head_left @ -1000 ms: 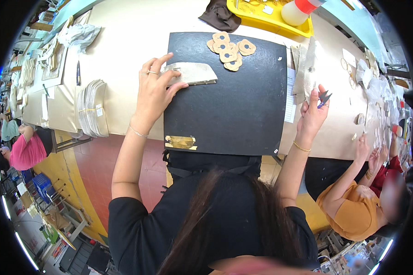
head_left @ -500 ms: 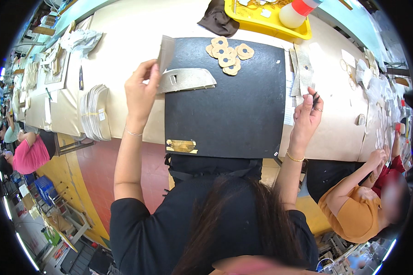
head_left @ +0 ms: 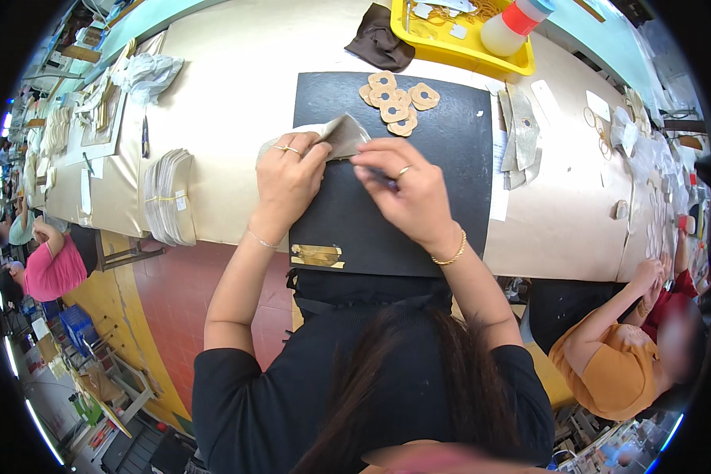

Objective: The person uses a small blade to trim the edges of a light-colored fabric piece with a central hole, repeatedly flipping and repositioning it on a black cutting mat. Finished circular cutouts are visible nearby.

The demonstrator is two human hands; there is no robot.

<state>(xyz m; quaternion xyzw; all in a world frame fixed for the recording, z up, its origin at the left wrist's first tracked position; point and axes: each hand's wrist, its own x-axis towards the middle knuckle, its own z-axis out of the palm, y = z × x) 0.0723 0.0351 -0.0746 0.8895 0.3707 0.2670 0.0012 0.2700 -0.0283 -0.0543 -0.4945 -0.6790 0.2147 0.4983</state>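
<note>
**Both hands over the black mat, grey piece pinched at the left**

Left hand (head_left: 288, 186): fingers and thumb closed on a pale grey, curved flat piece of sheet material (head_left: 345, 136), its right part folded up into a peaked flap. Piece sits over the upper left part of a black, rectangular flat mat (head_left: 395, 225), its left end reaching past the mat's edge.

Right hand (head_left: 415, 193): fingers curled round a small, dark, purplish hand tool (head_left: 389, 184), blurred. Fingertips lie at the right end of the grey piece; whether they touch it, cannot tell.

Surroundings: tan, rounded-square pieces with dark centre holes (head_left: 393, 112) lie overlapping on the mat's upper part, just beyond the hands. Above the mat, a dark brown, crumpled cloth (head_left: 381, 39) lies beside a yellow plastic tray (head_left: 466, 56); a whitish bottle with a red band (head_left: 498, 37) stands at the tray's right. Right of mat: overlapping grey flat pieces (head_left: 523, 138). Left, well apart from it: a banded stack of pale grey curved strips (head_left: 164, 207).
</note>
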